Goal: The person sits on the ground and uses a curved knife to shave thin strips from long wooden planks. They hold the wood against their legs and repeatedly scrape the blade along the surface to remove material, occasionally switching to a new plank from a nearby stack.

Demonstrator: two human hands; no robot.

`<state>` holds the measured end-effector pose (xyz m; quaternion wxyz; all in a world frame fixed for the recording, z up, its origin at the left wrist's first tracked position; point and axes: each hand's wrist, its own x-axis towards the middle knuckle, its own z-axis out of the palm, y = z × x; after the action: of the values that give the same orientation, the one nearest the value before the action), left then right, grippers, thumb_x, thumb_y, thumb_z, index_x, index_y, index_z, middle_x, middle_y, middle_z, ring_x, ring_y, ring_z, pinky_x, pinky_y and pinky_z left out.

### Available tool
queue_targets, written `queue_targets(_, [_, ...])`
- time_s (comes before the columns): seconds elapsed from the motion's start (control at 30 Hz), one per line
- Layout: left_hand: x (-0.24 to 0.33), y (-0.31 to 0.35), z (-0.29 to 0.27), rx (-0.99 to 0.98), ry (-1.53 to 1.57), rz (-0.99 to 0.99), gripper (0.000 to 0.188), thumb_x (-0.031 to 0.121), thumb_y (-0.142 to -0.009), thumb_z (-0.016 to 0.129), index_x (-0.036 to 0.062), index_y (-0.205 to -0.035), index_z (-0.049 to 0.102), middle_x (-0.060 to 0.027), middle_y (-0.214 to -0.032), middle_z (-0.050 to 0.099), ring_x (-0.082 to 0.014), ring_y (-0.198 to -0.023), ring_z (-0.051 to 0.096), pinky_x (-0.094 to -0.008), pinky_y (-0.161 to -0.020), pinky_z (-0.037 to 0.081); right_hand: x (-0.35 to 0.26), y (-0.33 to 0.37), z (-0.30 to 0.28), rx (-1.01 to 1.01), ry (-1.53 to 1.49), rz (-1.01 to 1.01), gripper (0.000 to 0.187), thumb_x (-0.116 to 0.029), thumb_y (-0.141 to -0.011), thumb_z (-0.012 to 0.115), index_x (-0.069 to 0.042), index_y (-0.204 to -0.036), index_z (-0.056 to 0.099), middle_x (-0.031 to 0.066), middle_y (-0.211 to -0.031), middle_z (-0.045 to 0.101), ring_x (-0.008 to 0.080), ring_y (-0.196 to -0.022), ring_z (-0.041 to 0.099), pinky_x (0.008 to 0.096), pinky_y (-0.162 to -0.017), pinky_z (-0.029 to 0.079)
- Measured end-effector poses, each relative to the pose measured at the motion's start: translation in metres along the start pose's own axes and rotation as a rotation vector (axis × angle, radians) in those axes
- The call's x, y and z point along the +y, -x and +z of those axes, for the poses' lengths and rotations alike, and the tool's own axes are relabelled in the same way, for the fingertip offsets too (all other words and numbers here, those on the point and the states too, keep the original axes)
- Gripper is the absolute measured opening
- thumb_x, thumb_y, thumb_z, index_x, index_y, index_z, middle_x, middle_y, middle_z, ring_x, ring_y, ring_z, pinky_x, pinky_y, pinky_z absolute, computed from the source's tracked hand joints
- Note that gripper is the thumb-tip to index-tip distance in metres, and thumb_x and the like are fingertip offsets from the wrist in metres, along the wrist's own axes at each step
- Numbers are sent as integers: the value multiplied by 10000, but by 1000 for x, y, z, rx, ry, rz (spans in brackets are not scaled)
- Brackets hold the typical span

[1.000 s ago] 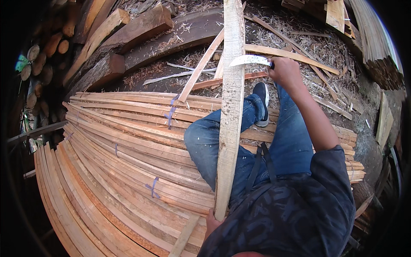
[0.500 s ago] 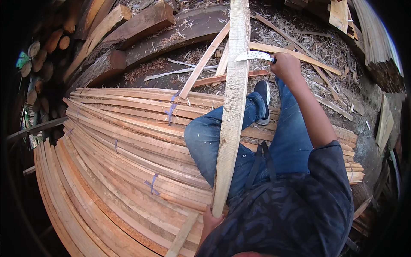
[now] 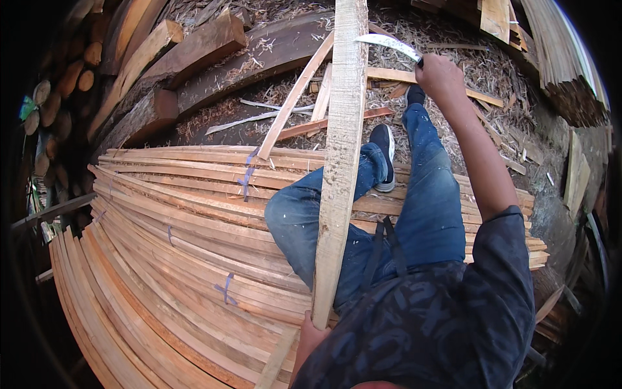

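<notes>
A long pale wooden plank (image 3: 342,142) slants across my bent left leg, running from my waist to beyond the upper edge of the picture. Dark rough patches mark its face about halfway along. My left hand (image 3: 312,334) is wrapped round the plank's near end, its fingers partly hidden. Off to the plank's far right side, my right hand (image 3: 440,76) is closed on the dark handle of a sickle (image 3: 390,44). Its curved silvery blade points left, the tip close to the plank's right edge.
Beneath me and to the left lie long stacked wood strips (image 3: 194,246), some tied with purple bands (image 3: 225,289). Thick beams (image 3: 194,55) rest at the upper left beside round logs (image 3: 48,113). Wood shavings (image 3: 453,71) and loose offcuts (image 3: 298,94) cover the ground ahead.
My right hand has moved the sickle farther out, its blade going from across the plank to beside its right edge. The whole view has shifted slightly; my left hand keeps its hold.
</notes>
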<state>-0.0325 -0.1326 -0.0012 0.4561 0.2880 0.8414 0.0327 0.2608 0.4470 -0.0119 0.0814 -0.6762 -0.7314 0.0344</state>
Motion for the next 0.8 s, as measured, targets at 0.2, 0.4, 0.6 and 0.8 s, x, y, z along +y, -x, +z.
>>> queue_targets(0.2, [-13, -15, -7, -10, -82, 33, 670, 218, -577, 761, 16, -1127, 437, -279, -930, 637, -445, -912, 640, -470, -778, 511, 25, 18, -26, 60, -304, 64, 336, -308, -918, 601, 11, -859, 689, 215, -683, 640, 389, -683, 647, 468, -629, 495])
queue_targets(0.4, [-5, -19, -14, -86, -87, 13, 707, 225, -566, 773, 7, -1146, 432, -286, -964, 639, -434, -929, 645, -463, -783, 516, -25, 104, -17, -172, -225, -383, 161, -221, -771, 690, -61, -784, 672, 160, -650, 648, 347, -616, 652, 446, -584, 518])
queue_targets(0.6, [-15, -13, -11, -36, -124, 20, 730, 229, -557, 783, -4, -1152, 430, -286, -967, 637, -431, -927, 644, -462, -789, 516, 1, 10, -4, -31, -16, -96, 219, -229, -798, 631, -22, -774, 698, 202, -764, 681, 359, -765, 687, 467, -696, 544])
queue_targets(0.8, [-29, -13, -7, -15, -161, 22, 878, 236, -556, 801, -66, -1269, 388, -296, -1033, 629, -412, -991, 636, -435, -841, 515, 38, -9, -19, 111, -116, 53, 247, -258, -834, 634, -21, -865, 699, 201, -811, 681, 377, -793, 671, 472, -711, 534])
